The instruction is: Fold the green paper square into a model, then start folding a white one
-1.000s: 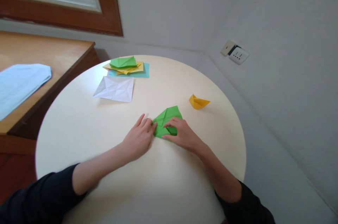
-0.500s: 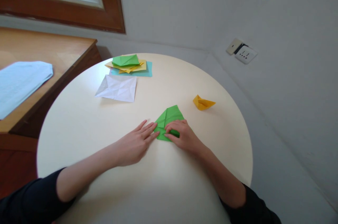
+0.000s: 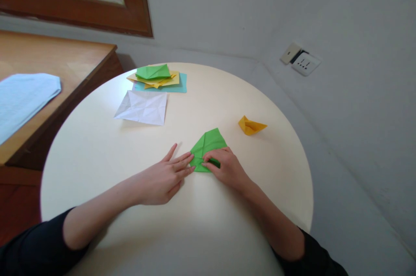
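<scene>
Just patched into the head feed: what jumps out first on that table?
The green folded paper near the middle of the round table stands out, with the right hand pressing on its near edge and the left hand flat beside it, fingertips at its left corner. Right of it sits a small yellow paper boat; at the far edge lies a stack of coloured sheets.

It looked like a room in a home: a round cream table stood in a plain white corner, a wood-framed window at 11 o'clock, a wall socket at 2 o'clock.
</scene>
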`<state>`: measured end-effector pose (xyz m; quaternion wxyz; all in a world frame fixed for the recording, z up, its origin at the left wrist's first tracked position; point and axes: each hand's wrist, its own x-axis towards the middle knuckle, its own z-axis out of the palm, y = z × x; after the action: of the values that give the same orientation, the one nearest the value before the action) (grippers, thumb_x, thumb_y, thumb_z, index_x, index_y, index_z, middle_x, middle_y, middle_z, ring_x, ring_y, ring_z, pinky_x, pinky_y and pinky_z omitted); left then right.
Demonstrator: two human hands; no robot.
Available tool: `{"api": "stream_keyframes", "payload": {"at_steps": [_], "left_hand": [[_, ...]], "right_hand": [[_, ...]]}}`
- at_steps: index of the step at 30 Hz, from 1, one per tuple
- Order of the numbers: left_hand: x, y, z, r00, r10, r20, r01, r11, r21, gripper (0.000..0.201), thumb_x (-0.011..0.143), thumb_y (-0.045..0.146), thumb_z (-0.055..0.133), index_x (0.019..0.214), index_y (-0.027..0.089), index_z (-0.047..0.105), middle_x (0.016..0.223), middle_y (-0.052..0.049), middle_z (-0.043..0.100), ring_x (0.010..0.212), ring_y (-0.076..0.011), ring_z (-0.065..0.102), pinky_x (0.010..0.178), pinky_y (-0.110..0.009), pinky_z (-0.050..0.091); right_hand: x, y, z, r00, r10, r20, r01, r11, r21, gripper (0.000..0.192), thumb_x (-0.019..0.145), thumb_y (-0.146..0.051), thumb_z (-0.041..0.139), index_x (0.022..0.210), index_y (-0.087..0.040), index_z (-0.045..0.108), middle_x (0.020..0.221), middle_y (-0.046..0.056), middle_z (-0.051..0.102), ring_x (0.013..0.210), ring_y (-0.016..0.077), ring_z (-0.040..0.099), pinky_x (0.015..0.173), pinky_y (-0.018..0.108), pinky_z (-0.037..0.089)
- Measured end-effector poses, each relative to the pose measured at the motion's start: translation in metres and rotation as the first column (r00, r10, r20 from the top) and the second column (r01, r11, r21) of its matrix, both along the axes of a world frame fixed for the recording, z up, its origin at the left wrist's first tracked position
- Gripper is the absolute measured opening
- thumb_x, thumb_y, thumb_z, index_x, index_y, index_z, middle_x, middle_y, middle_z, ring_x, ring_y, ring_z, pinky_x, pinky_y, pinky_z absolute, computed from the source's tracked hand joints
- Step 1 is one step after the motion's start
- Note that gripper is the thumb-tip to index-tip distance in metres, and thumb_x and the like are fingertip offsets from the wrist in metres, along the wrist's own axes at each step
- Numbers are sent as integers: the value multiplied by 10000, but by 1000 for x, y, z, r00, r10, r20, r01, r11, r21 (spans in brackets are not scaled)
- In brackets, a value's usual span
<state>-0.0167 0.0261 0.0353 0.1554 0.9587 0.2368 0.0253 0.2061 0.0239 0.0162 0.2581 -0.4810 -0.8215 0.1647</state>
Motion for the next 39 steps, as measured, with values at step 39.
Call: {"api": "stream_keyframes", "payload": {"at_steps": [39], "left_hand": [[33,-2,-19,845,442,302,-421,897,-137,89,782,214,548,750,215,630,1037,-35,586,1015,-211,508,916,-411,371]], "right_hand": [[13,-5,16,987,160,26,-153,972,-181,72,744,-136,594,731,-202,567,731,-11,621,722,150,559,694,275,400]]}}
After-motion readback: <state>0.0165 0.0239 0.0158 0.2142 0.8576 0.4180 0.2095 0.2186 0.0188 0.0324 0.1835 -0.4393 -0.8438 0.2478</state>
